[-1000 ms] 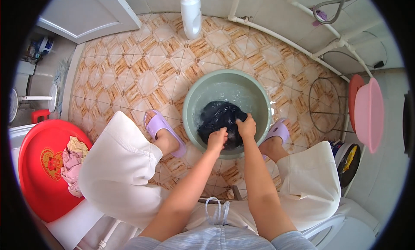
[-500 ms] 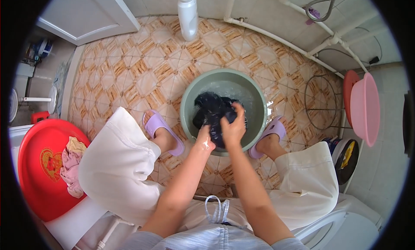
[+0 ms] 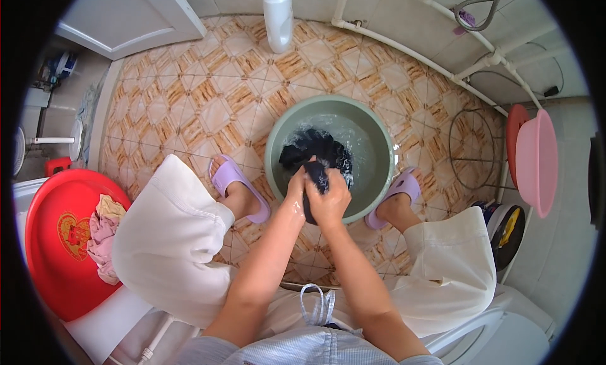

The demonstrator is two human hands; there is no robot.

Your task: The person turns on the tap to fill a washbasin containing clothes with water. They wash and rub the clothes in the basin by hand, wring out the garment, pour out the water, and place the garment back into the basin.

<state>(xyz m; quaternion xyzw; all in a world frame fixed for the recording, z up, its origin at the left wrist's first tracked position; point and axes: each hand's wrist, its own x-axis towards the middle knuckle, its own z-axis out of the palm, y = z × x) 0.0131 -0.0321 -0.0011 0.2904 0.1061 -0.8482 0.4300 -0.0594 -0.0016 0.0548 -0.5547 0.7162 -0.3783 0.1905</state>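
Note:
A grey-green basin (image 3: 379,144) with water and some suds stands on the tiled floor between my feet. Dark wet cloth (image 3: 312,144), probably a garment, lies bunched in the water, and a folded part of it rises between my hands. My left hand (image 3: 297,187) closes on that part from the left, with wet suds at its wrist. My right hand (image 3: 329,197) grips it from the right, knuckles upward. Both hands are close together over the basin's near side. The garment's exact kind cannot be made out.
A white bottle (image 3: 278,21) stands beyond the basin. On the left a red basin (image 3: 47,251) holds pink and beige cloth (image 3: 104,239). A pink basin (image 3: 535,163) leans at the right wall near a round wire rack (image 3: 473,149). Purple slippers (image 3: 241,189) flank the green basin.
My hands have drawn nearer to me and closed together around a part of the dark cloth. My right hand's fingers, spread before, are now curled. The rest of the cloth stays in the water.

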